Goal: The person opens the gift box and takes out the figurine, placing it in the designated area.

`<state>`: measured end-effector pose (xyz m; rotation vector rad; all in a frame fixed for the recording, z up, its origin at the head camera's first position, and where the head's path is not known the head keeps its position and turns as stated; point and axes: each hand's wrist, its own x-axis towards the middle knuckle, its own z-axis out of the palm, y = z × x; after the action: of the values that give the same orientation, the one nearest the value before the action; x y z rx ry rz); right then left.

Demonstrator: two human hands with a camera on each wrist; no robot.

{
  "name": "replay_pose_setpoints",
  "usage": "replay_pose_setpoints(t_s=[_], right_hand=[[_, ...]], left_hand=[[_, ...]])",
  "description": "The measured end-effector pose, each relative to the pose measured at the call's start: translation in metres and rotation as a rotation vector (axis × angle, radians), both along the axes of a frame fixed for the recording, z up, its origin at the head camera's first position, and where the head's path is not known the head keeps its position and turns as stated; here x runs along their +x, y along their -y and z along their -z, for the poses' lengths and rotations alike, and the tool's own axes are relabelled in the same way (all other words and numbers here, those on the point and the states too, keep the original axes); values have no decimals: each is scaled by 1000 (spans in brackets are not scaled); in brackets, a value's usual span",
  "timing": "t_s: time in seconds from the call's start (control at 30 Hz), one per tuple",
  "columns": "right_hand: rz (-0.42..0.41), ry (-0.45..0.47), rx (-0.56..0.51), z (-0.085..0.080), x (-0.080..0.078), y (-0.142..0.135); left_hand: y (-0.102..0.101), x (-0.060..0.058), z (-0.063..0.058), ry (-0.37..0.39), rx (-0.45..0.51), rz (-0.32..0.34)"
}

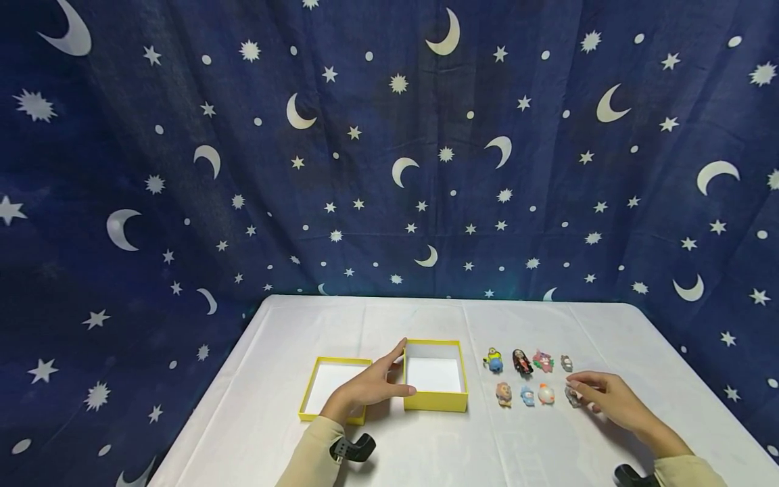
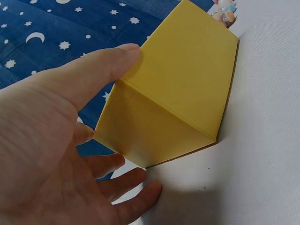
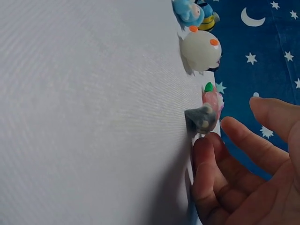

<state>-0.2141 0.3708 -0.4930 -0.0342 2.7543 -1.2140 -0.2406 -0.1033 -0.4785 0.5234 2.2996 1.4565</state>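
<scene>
An open yellow box (image 1: 435, 402) with a white inside stands at mid-table. My left hand (image 1: 374, 387) holds its left side, the thumb on the front corner and the index finger at the back corner. The left wrist view shows the thumb on the box's yellow wall (image 2: 187, 70) and the other fingers spread below. At the right, my right hand (image 1: 615, 403) is at a small grey figurine (image 1: 572, 397). In the right wrist view, the fingertips are beside the grey figurine (image 3: 201, 119) and the thumb stands apart from it.
A shallow yellow lid (image 1: 331, 389) lies left of the box, partly behind my left arm. Several figurines stand in two rows, among them a yellow-and-blue one (image 1: 493, 360), a dark-haired doll (image 1: 521, 362) and a round white one (image 1: 546, 393). A starry curtain (image 1: 389, 169) hangs behind.
</scene>
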Motion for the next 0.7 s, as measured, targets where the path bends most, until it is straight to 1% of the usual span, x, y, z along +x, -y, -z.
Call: replay_pose_setpoints(t_s=[0.13, 0.27, 0.33, 0.43, 0.53, 0.7], right_hand=[[18, 21, 10, -3, -1, -2], [27, 5, 5, -3, -1, -2], [28, -27, -6, -3, 0, -1], [23, -107, -26, -3, 1, 2], [2, -177, -22, -5, 0, 5], [-8, -235, 49, -15, -3, 12]], left_hand=[[0, 1, -1, 2, 8, 5], [0, 1, 0, -1, 3, 8], [0, 0, 0, -2, 1, 10], [0, -1, 1, -8, -9, 15], [1, -2, 1, -15, -15, 23], [3, -1, -2, 6, -12, 14]])
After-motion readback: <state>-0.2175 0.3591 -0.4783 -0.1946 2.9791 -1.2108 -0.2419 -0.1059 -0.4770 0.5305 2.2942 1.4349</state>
